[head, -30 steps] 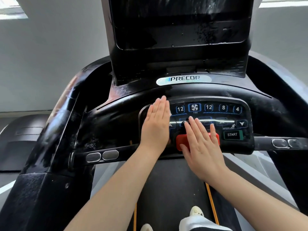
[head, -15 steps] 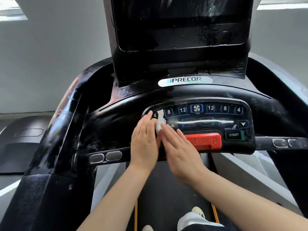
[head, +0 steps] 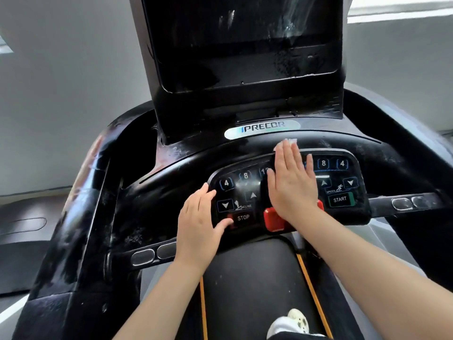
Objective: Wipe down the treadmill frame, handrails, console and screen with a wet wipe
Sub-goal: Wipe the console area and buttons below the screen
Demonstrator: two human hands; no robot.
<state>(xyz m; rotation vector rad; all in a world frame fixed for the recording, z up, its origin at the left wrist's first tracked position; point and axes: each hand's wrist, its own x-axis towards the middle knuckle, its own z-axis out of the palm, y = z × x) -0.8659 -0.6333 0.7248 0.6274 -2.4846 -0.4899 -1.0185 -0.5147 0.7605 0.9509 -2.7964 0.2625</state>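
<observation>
Head view: right hand [head: 293, 185] flat, fingers straight, pressing wet wipe [head: 289, 142] on keypad [head: 245, 190] top edge; screen [head: 245, 40] straight above. Left hand [head: 199, 224] open, bracing keypad's left edge.

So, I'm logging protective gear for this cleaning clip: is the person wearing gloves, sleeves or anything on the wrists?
No. The left hand and the right hand are both bare, with no gloves, rings, watch or bands visible. Both forearms are uncovered as far as the frame shows, so no sleeves appear. Nails look short and unpainted.
</observation>
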